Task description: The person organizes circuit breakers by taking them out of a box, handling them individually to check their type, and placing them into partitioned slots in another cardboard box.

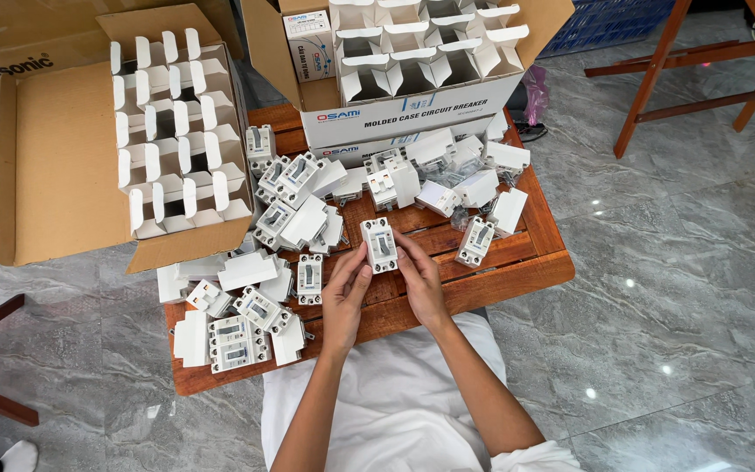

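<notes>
Wooden table (517, 267) beneath both hands. Up and to the left of the left hand, an open cardboard carton (54, 166) holding rows of white inner boxes (176, 131) with flaps raised. Directly beyond the hands, a second open carton (412, 109), likewise filled with open-flapped white boxes. Between cartons and hands, loose white circuit breakers (294, 214) lie scattered on the table. Left hand (345, 297) and right hand (419, 284) jointly grip one white breaker (379, 245) by its sides, fingers closed on it, just above the tabletop.
</notes>
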